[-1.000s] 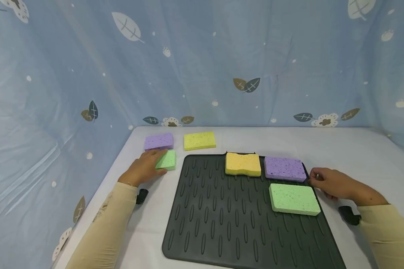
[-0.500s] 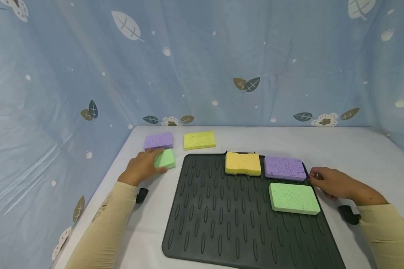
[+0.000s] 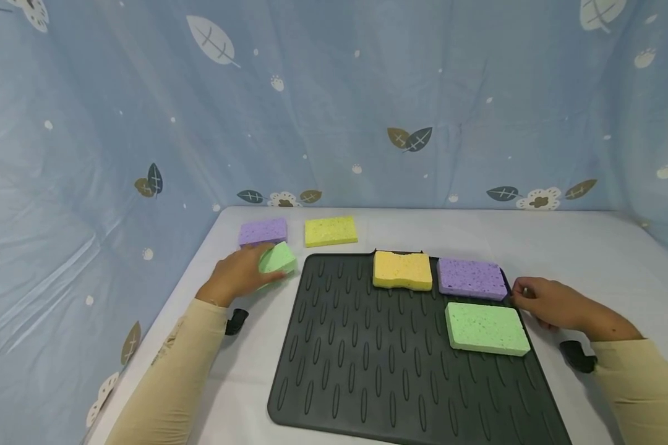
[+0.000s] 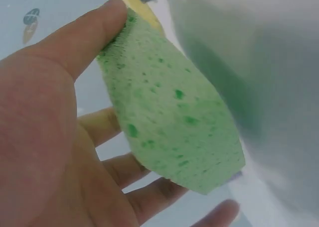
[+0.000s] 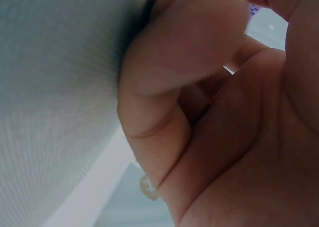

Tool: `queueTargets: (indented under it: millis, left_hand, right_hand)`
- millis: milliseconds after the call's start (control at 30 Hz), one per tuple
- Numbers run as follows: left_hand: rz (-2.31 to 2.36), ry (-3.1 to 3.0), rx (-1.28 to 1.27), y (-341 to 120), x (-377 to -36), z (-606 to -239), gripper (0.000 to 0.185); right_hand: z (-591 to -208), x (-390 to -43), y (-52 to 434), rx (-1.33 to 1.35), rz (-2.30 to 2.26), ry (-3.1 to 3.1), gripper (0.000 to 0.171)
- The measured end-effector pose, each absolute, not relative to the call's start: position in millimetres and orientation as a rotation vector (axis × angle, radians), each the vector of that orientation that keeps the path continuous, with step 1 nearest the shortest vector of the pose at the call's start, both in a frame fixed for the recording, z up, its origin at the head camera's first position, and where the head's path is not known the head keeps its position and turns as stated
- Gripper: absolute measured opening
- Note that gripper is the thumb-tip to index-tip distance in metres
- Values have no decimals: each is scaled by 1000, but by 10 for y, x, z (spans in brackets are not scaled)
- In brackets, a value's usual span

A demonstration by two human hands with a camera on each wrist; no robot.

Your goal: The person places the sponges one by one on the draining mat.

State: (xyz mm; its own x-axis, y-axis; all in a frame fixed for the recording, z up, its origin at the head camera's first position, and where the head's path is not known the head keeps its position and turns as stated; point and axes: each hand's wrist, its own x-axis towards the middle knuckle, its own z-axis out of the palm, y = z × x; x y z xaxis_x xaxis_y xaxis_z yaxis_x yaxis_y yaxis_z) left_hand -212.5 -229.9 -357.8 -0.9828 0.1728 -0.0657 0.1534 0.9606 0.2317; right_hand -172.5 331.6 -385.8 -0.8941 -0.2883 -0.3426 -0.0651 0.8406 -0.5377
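Nearest you, a black ribbed mat (image 3: 367, 358) lies on the white table (image 3: 579, 247). Your right hand (image 3: 556, 304) rests on the table at the mat's right edge, fingers curled and holding nothing. On the mat beside it lies a large green sponge (image 3: 485, 328), with a purple sponge (image 3: 470, 278) and an orange-yellow sponge (image 3: 402, 270) beyond. Left of the mat, your left hand (image 3: 239, 275) pinches a small green sponge (image 3: 278, 258) between thumb and fingers, tilted off the table. Farthest sit a small purple sponge (image 3: 263, 232) and a small yellow sponge (image 3: 331, 230).
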Motion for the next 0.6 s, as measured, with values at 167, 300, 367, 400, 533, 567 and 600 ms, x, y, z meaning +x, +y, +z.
queueTargets:
  millis: [167,300,367,400,533,567,600]
  left_hand:
    - [362,3037,257,-2229,-2084,-3530,77]
    - [352,3057,293,-2156,-2038,-3488,78]
    - [342,3068,319,-2114,-2011,-3470,79]
    - [335,3073,331,-2094,-1996,-3460,79]
    - [295,3099,383,-2009,-1936,-3428,79]
    - [292,3103,397,-1985,-1921,-3421,78]
    - [286,3107,409,-1962,-1905,-3414,78]
  right_hand:
    - [-3857,-1721,3310,-260,-734,2607,15]
    - [-3849,-1714,3302,-261,-734,2611,13]
    - [-3846,-1710,3297,-262,-732,2616,13]
    - [-3844,-1708,3295,-262,-737,2615,13]
    - [-3840,-1704,3293,-262,-739,2617,13]
    - [-3841,-1705,3295,-263,-739,2619,13]
    - [-3843,-1706,3297,-262,-739,2618,13]
